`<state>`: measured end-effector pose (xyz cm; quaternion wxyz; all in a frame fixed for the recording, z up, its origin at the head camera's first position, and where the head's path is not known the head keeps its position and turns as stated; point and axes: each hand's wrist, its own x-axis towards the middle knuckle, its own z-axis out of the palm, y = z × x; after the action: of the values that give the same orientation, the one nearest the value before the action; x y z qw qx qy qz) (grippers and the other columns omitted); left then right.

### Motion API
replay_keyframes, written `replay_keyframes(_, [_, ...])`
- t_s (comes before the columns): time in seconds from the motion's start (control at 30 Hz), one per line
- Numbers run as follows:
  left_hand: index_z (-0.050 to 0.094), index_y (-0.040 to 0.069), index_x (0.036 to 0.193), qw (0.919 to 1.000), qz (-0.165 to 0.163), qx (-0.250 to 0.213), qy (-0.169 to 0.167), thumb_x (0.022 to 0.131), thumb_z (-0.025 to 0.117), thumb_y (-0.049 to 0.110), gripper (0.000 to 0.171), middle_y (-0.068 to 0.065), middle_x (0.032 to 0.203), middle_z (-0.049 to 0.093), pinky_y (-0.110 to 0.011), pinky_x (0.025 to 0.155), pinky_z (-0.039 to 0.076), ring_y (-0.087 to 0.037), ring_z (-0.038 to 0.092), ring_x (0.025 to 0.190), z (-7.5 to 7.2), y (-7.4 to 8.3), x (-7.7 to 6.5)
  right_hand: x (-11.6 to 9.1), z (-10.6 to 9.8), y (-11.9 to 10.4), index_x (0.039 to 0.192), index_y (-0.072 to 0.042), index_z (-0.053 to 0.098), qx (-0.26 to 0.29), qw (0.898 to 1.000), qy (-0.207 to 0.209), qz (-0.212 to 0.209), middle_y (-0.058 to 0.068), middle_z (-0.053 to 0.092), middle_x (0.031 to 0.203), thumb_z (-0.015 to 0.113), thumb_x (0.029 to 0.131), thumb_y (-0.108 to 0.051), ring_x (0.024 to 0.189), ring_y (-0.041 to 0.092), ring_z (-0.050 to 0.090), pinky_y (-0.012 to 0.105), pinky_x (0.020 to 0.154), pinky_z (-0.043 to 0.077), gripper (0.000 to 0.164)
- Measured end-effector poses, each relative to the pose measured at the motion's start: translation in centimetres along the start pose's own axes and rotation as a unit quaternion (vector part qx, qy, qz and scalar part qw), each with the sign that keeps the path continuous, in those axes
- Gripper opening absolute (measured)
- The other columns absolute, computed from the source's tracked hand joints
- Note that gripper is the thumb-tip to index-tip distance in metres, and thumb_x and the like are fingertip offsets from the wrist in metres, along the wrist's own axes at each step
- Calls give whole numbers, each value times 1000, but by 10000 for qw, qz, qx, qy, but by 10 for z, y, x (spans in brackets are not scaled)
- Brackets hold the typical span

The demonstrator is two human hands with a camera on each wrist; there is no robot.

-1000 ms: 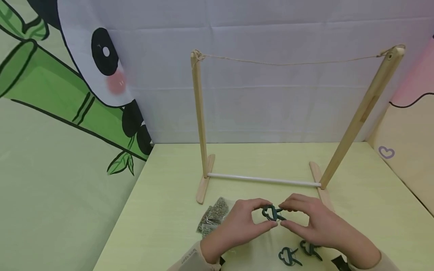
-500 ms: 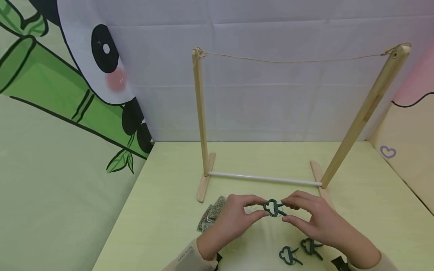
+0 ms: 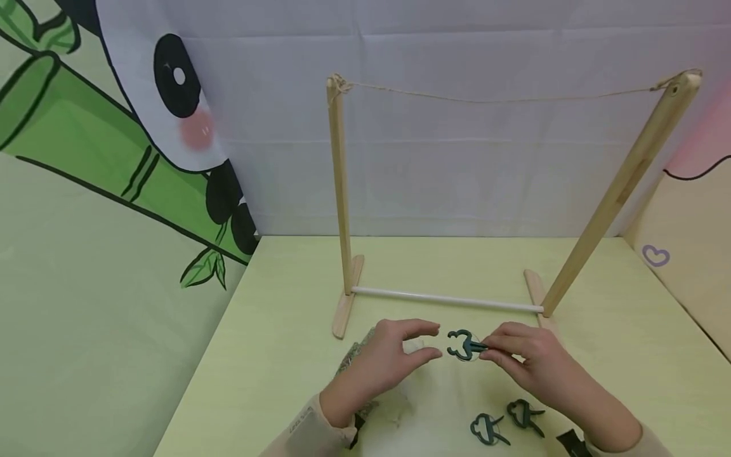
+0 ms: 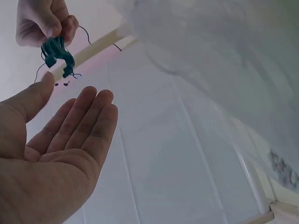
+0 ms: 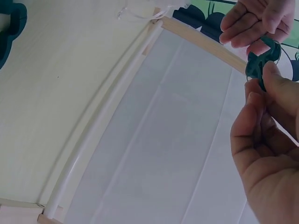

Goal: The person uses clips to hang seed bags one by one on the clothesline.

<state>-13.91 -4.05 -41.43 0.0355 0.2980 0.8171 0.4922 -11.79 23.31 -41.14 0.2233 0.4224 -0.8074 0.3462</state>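
Frame [image 3: 619,195] stands far; near, the left hand [image 3: 389,355] holds nothing, fingers and thumb spread. The right hand [image 3: 535,360] pinches together the handles of a green clip [image 3: 468,346], between both hands; a slack pinch could let it spring closed or drop by two loose clips [image 3: 489,429].

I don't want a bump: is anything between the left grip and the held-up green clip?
Nothing visible. The head view shows only open space between the left grip and the green clip, which the right grip pinches. The two loose clips lie on the table, outside that gap.
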Motion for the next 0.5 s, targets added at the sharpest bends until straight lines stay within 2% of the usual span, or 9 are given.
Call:
replay_keyframes(0.13, [67,6,133,9991,-221,311,-191,99,68,6,34,-6,123,70,-38,100,50,-16,64,115,-15,-12,2,-1,-2,2,94,-13,77,-27,10000,38,-26,-8,68,91,61,104,-32,71,2,62,14,60,49,27])
replay_keyframes(0.3, [66,0,131,9939,-245,941,-515,98,65,-1,33,-11,127,68,-39,101,48,-23,61,122,-25,-32,6,-4,-2,6,94,-13,77,-23,10000,-56,-18,-9,68,91,61,104,-33,72,1,62,13,60,49,28])
replay_keyframes(0.37, [65,0,132,9895,-313,1195,-756,98,65,-1,34,-11,129,67,-37,101,48,-23,59,123,-26,-39,8,-6,-2,7,94,-13,77,-14,10000,-87,-28,-9,68,91,65,102,-28,72,1,61,12,59,48,21])
replay_keyframes(0.47, [67,1,131,9793,-437,1530,-1247,97,66,0,34,-8,131,66,-31,93,48,-22,62,114,-27,-45,12,-8,-1,7,94,-11,77,-29,9999,-158,15,-9,67,90,77,93,-13,71,1,60,12,59,46,2])
replay_keyframes(0.5, [67,1,131,9755,-455,1637,-1402,97,66,0,34,-8,130,66,-30,91,48,-21,62,113,-27,-47,13,-8,-1,8,94,-10,77,-21,9998,-181,28,-9,67,90,80,89,-7,71,1,60,12,58,46,6])
